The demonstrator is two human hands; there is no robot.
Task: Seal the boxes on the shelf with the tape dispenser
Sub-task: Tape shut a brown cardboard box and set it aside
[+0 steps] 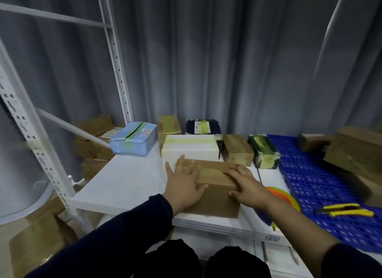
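A brown cardboard box (215, 197) sits near the front edge of the white shelf (124, 186), with a strip of tape along its top. My left hand (184, 180) lies flat on the box's left end, fingers spread. My right hand (246, 184) presses on the right end, fingers over the tape and thumb down the front face. The tape dispenser (281, 197), orange, yellow and blue, lies on the shelf just right of the box, partly hidden behind my right forearm.
Behind the box stand a white box (190, 148), a light-blue box (134, 138), a dark box (202, 126), a brown box (237, 149) and a green-black box (263, 151). A blue perforated mat (322, 186) on the right carries yellow utility knives (347, 209) and brown boxes (355, 151). White rack uprights stand left.
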